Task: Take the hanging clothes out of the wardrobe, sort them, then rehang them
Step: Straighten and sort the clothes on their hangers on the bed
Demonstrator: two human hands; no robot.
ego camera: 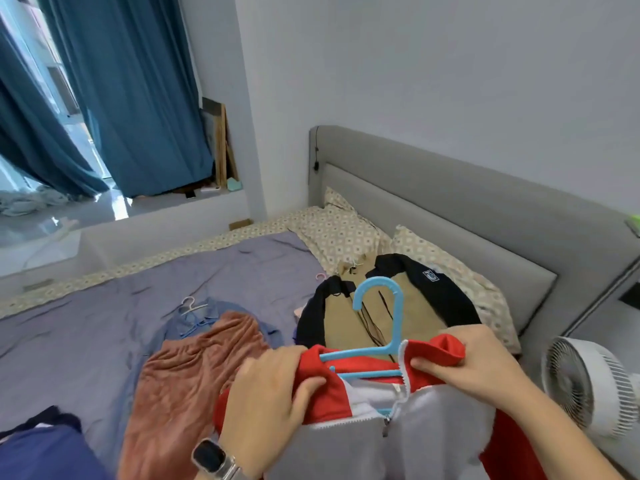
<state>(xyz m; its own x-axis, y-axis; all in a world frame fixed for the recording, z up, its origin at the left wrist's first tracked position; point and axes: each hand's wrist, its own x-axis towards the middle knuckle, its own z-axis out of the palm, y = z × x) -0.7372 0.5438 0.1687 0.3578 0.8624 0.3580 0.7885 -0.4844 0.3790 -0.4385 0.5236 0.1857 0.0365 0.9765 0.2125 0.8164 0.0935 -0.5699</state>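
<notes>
Bedroom: a bed (86, 306) with a lavender sheet fills the centre, backed by a grey upholstered headboard (450, 216) against a white wall. Teal curtains (138, 98) hang at the upper left. A white fan (588, 386) stands at the right edge, beside the bed.

Items on the bed:
- Two patterned pillows (339, 237) lie against the headboard.
- A tan and black jacket (408, 303) lies flat just below the pillows.
- A blue shirt (201, 320) on a white hanger (189, 304) lies left of the jacket.
- A rust-coloured garment (194, 368) overlaps the lower part of the blue shirt.
- A dark blue garment (45, 445) sits at the lower left corner.

Item in hand: a red, white and grey zip jacket (346, 427) hangs on a light blue plastic hanger (384, 306), held up in the near foreground above the bed. The hanger hook stands upright, in front of the tan and black jacket.

Grip state:
- Left hand (273, 393): fingers curled round the red collar on the left side of the hanger. A smartwatch (211, 457) is on the wrist.
- Right hand (474, 365): fingers and thumb pinch the red collar on the right side of the hanger.

The zip is partly open below the collar.
</notes>
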